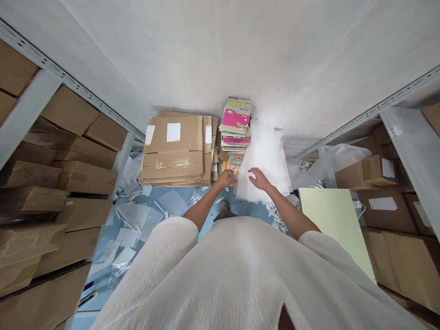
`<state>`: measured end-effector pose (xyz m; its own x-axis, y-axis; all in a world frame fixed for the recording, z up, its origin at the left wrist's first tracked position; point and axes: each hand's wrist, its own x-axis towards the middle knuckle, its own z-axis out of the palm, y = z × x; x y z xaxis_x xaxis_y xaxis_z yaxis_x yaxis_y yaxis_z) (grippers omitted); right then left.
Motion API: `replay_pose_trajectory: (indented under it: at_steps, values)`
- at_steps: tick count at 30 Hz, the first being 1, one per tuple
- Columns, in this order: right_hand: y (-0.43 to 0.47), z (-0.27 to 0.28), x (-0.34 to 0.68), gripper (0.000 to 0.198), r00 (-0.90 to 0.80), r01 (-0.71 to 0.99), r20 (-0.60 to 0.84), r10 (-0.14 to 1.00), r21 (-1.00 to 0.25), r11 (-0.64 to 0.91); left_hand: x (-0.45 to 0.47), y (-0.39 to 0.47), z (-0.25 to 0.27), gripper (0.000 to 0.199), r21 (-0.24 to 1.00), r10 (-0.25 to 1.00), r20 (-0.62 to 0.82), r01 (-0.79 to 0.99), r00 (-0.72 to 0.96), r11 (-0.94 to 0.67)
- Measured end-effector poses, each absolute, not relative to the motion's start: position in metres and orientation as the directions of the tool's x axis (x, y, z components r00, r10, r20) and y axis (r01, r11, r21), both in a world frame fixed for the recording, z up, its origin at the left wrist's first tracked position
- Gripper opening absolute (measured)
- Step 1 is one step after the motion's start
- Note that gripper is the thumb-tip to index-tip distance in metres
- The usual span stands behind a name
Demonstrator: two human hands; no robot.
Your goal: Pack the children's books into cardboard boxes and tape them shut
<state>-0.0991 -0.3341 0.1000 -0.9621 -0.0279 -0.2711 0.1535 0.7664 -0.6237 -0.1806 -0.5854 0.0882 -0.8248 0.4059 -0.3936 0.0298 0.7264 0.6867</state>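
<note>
Touching colourful book (234, 166), left hand (227, 178) curled.

Flattened cardboard stack (175, 149) blocks left of the left hand (227, 178), book pile (236, 123) sits just beyond it, white bag stack (266, 160) under the right hand (258, 178); gap between hands open.

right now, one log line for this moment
left hand on orange book | right hand over white sheets | book stack behind | boxes left
</note>
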Motion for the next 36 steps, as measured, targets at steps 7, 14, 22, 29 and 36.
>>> replay_pose_trajectory:
  at_steps: [7,14,22,29,36]
  values:
    - [-0.377,0.084,-0.117,0.067,-0.952,0.105,-0.302,-0.04,-0.448,0.888,-0.196,-0.586,0.073,0.048,0.711,0.443,-0.429,0.008,-0.787,0.703]
    - [-0.377,0.056,-0.111,0.066,-0.903,0.261,-0.423,0.081,-0.388,0.884,-0.201,-0.588,0.062,0.053,0.715,0.424,-0.451,-0.033,-0.785,0.699]
    - [-0.376,0.039,-0.111,0.073,-0.896,0.278,-0.44,0.059,-0.452,0.848,-0.206,-0.586,0.061,0.049,0.721,0.315,-0.503,-0.19,-0.805,0.667]
    - [-0.376,0.037,-0.113,0.076,-0.855,0.289,-0.516,0.055,-0.386,0.876,-0.209,-0.579,0.066,0.027,0.749,0.233,-0.53,-0.32,-0.816,0.58]
    - [-0.371,0.038,-0.114,0.079,-0.819,0.285,-0.573,0.036,-0.353,0.891,-0.206,-0.585,0.08,0.015,0.685,0.222,-0.506,-0.232,-0.833,0.691]
